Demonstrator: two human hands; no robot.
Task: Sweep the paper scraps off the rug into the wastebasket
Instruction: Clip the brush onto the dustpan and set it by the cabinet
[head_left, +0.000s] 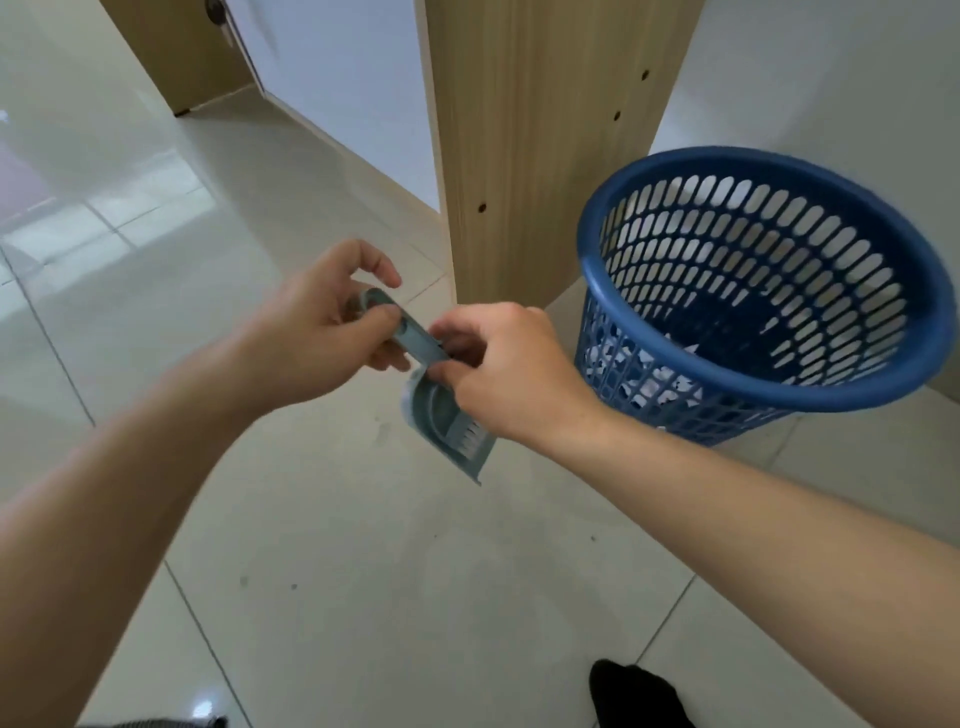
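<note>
A small grey-blue dustpan (441, 421) with a brush nested in it hangs over the tiled floor in the middle of the view. My left hand (317, 332) grips the top of its handle (410, 332). My right hand (514, 374) pinches the handle lower down, just above the pan. A blue perforated wastebasket (904, 270) stands on the floor to the right of my hands, with white paper scraps (660, 384) lying in its bottom. No rug is in view.
A wooden furniture panel (540, 135) stands upright just behind my hands and left of the basket. A door (171, 57) is at the far left. Glossy white floor tiles (363, 571) spread below. My dark-socked foot (634, 696) shows at the bottom edge.
</note>
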